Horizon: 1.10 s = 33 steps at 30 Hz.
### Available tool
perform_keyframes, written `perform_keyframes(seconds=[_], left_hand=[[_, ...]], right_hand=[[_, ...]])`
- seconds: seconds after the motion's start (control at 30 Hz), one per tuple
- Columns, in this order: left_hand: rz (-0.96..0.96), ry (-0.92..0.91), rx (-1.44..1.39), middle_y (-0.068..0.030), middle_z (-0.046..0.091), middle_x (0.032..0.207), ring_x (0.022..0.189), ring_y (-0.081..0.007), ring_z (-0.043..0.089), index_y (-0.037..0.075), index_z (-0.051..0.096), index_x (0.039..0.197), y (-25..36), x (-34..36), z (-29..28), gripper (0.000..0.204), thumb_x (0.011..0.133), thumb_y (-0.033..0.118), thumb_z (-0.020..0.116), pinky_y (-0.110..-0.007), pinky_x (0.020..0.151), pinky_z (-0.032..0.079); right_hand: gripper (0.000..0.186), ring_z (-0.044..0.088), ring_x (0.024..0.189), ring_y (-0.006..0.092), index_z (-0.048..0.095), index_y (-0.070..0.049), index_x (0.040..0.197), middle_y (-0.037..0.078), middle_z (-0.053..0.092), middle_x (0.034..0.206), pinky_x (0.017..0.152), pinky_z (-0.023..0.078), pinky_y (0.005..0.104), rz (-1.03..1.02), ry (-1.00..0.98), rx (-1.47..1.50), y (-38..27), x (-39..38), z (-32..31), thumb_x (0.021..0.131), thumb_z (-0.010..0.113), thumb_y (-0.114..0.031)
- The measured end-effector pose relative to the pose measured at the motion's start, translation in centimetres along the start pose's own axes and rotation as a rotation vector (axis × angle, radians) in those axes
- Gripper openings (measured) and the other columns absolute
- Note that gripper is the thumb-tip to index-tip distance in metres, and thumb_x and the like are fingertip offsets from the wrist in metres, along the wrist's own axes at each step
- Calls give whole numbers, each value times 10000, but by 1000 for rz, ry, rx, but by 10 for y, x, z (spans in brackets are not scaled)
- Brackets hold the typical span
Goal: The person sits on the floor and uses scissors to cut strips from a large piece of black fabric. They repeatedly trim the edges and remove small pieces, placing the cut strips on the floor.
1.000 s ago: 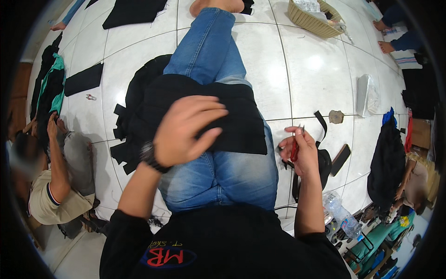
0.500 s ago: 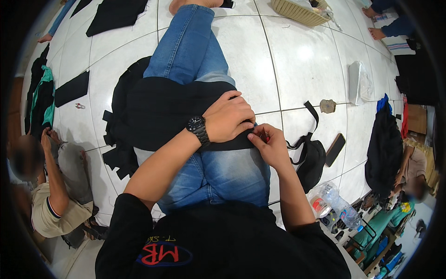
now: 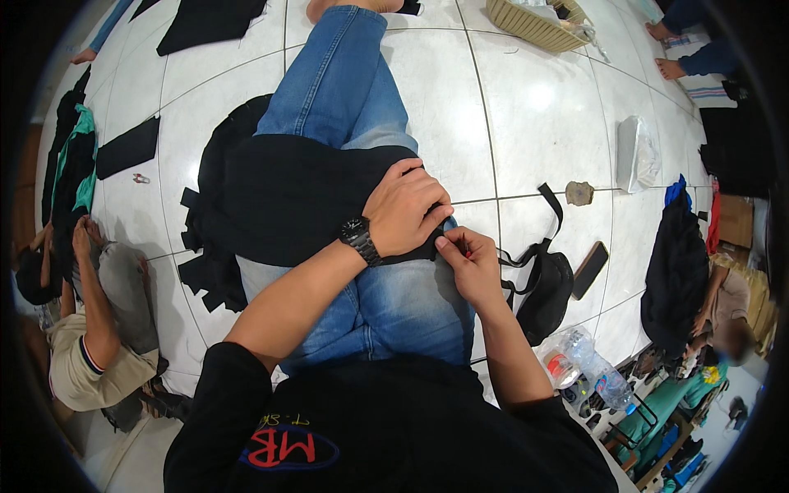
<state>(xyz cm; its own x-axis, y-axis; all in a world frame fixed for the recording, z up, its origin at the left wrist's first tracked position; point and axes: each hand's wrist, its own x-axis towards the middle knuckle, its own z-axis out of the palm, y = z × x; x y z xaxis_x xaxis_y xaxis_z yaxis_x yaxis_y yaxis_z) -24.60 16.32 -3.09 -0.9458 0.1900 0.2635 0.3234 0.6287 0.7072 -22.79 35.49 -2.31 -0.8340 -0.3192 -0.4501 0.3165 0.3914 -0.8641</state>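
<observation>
A black cloth piece (image 3: 288, 193) lies across my thighs over blue jeans, with strip-like tabs (image 3: 201, 283) hanging past its left side. My left hand (image 3: 407, 209), a black watch on its wrist, rests over the cloth's right end. Its thumb and bent fingers pinch the edge there. Close beside it my right hand (image 3: 470, 261) is closed, thumb and forefinger pinching the same edge near its lower corner. A bit of something red shows inside the right fingers; what it is I cannot make out.
Right of me on the tiles lie a black waist bag (image 3: 544, 292), a phone (image 3: 590, 269), plastic bottles (image 3: 596, 370) and a brown lump (image 3: 579, 193). A woven basket (image 3: 538, 25) stands far off. People sit at left (image 3: 103, 353) and right (image 3: 723, 308) with dark cloth.
My right hand has shifted slightly left and down along the cloth edge. The left wrist has moved a little right. The cloth's right end is drawn in slightly.
</observation>
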Motion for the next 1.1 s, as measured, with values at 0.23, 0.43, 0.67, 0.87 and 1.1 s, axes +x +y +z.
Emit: perform_keyframes(seconds=[0.23,0.43,0.67,0.87,1.1], left_hand=[[24,-5,-12,-19,655,814,888,-222,625,122,656,844,-1,2,-3,128,933,214,666,-434,1077,397],[23,15,-12,-23,652,817,889,-225,625,112,649,849,-1,1,-2,133,935,213,664,-433,1061,408],[32,31,-26,-25,651,818,882,-226,627,108,644,854,-1,0,-2,135,933,214,669,-437,1054,411],[47,36,-16,-19,649,816,895,-222,630,113,646,859,-1,0,-2,142,935,232,671,-442,1066,401],[80,31,2,-16,651,819,899,-213,632,123,657,869,-1,-1,-2,147,934,255,670,-456,1090,385]], right_hand=[[164,453,590,24,708,-14,1000,-42,590,695,528,325,207,118,14,364,-17,15,-8,873,767,-100],[105,469,553,56,699,-28,949,-11,582,665,505,326,218,185,1,398,-18,20,-6,877,761,-74],[80,476,544,69,683,-32,902,4,587,662,500,330,228,168,8,496,-14,14,-7,876,748,-72],[64,497,538,80,676,-64,860,-10,572,653,494,340,227,195,35,565,-15,14,-5,873,735,-84],[52,532,570,89,654,-90,821,-11,584,698,498,369,237,308,45,632,-17,16,-7,851,695,-100]])
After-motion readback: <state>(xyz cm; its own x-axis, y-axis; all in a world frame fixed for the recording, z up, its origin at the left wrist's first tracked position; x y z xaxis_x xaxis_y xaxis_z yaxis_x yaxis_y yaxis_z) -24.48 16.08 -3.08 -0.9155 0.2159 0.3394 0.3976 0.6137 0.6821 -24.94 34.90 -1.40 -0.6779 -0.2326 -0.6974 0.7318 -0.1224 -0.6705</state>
